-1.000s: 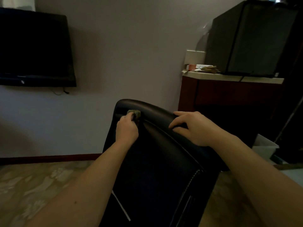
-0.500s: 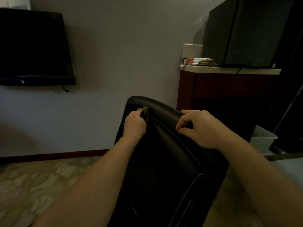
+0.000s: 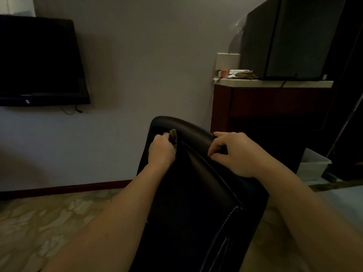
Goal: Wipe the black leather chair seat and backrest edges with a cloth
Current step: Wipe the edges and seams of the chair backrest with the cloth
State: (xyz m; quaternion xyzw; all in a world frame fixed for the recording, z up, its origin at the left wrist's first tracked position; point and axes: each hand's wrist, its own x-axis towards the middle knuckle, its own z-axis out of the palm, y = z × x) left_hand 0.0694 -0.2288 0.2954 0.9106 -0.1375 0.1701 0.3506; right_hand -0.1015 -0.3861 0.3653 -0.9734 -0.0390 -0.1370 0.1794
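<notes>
Cloth (image 3: 173, 136) unmoved on backrest (image 3: 193, 132), left hand (image 3: 161, 153) gripping

The chair (image 3: 196, 173) is covered in smooth, glossy black leather with pale stitching. A matt cloth (image 3: 173, 136) and a polished reddish wooden cabinet (image 3: 275, 103) are seen.

No text, brand or number can be read anywhere in the view. The television (image 3: 39, 59) at the upper left of the frame has a small pale mark on its lower bezel, too blurred to make out. At the upper right, a white carton (image 3: 236, 71) lying on the countertop (image 3: 275, 83) carries a line of dark print, too small and dim to read.
</notes>
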